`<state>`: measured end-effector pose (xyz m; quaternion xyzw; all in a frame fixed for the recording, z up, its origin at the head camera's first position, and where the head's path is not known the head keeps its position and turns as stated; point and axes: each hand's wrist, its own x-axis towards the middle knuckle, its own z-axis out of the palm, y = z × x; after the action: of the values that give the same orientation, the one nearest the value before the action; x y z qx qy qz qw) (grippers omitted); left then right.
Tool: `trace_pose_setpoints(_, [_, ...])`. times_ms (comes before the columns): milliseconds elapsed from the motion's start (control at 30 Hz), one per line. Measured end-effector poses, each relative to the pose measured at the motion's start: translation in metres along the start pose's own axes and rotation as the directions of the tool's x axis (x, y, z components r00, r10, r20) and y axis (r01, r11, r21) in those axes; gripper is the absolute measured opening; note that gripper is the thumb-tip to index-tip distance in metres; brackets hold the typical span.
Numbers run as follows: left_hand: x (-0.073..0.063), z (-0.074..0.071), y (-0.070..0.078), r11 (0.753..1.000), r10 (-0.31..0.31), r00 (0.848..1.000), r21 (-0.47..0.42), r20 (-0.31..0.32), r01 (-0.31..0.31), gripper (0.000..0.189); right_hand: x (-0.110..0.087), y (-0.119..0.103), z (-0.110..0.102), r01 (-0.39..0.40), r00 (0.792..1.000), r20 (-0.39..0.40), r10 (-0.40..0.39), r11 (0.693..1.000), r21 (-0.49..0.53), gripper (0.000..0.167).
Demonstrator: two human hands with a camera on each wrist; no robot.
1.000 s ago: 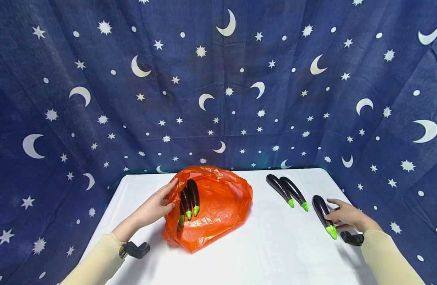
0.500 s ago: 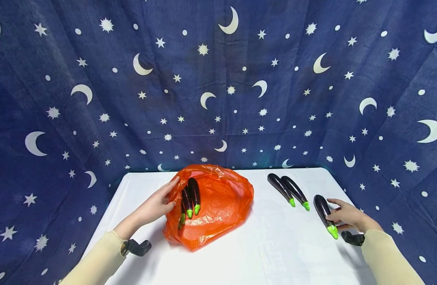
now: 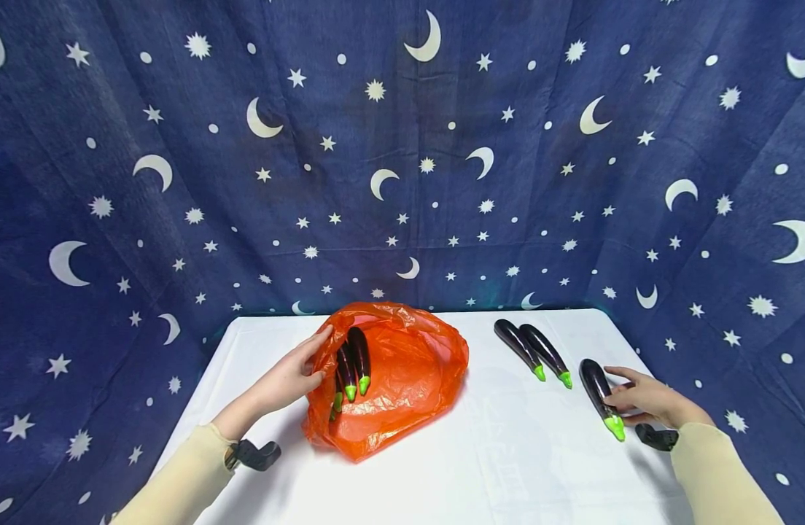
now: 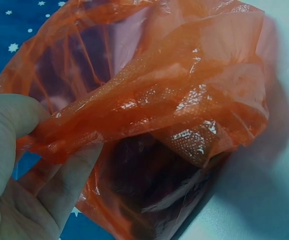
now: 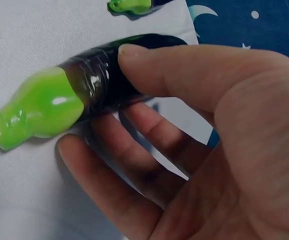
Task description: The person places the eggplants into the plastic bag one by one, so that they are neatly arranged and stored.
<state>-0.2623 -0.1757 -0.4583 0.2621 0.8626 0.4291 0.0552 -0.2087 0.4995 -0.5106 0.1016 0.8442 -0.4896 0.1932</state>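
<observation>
An orange plastic bag lies on its side with its mouth open toward me. My left hand pinches the left of its rim between thumb and fingers; the left wrist view shows the film bunched there. Several dark purple eggplants with bright green stem ends lie inside, against the bag's left wall. Far to the right, another eggplant lies on the table. My right hand holds it near its green end, thumb on top and fingertips along the opposite side, as the right wrist view shows.
Two more eggplants lie side by side between the bag and my right hand, toward the back of the white table. Behind the table's far edge hangs a dark blue curtain with moons and stars.
The head view has shifted very slightly. Both hands, the bag and the eggplants stay practically where they were.
</observation>
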Motion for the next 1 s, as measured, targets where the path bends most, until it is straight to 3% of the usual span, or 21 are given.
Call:
trace_pose_setpoints(467, [0.0, 0.0, 0.0, 0.999, -0.037, 0.999, 0.01, 0.003, 0.037, 0.083, 0.007, 0.011, -0.005, -0.005, 0.999, 0.033, 0.003, 0.998, 0.064, 0.093])
trace_pose_setpoints(667, [0.001, 0.001, -0.001, 1.0, -0.001, 1.0, -0.006, 0.0, 0.001, 0.081, 0.007, 0.015, -0.006, -0.005, 0.999, 0.047, 0.001, 0.997, 0.074, 0.094])
trace_pose_setpoints(1000, [0.001, 0.0, 0.001, 1.0, -0.011, 1.0, 0.004, -0.002, 0.011, 0.081, 0.005, 0.011, -0.003, 0.012, 0.998, 0.068, -0.018, 0.996, 0.089, 0.094])
